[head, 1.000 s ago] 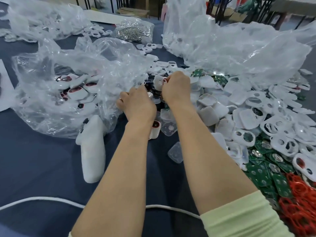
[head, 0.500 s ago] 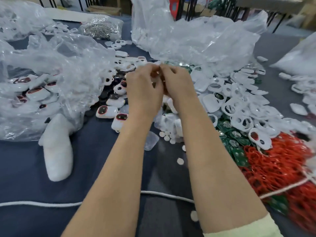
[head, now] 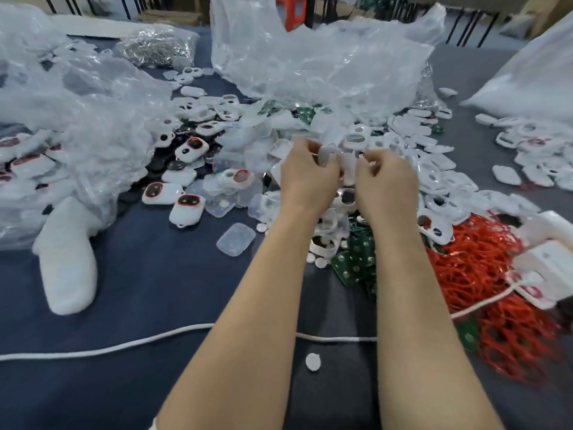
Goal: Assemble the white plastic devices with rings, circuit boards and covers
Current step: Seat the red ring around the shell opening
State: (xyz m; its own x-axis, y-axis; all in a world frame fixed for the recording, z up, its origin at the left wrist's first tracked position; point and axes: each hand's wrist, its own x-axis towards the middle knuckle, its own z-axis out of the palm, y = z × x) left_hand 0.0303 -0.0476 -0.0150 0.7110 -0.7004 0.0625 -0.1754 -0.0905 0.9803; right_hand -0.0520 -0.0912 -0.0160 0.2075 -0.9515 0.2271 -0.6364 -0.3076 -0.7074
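Note:
My left hand (head: 308, 178) and my right hand (head: 386, 184) are raised side by side over the heap of white plastic shells (head: 412, 141), fingers curled. The left fingers pinch a small white plastic piece (head: 328, 154). The right fingers curl near a pale part; whether they hold it is blurred. Green circuit boards (head: 356, 256) lie just under my forearms. Red rings (head: 483, 274) are piled to the right. Clear covers (head: 236, 240) lie scattered in the middle. Several assembled white devices with red rings (head: 187, 206) sit to the left.
Crumpled clear plastic bags lie at the left (head: 77, 125) and at the back (head: 319, 57). A white foam-like lump (head: 66, 259) rests at the left. A white cord (head: 124, 346) crosses the dark blue table near me. A bag of metal parts (head: 158, 46) sits far back.
The view has swung to the right, so the red rings show more fully. My hands, pressed together before, have drawn slightly apart and moved right over the shell heap.

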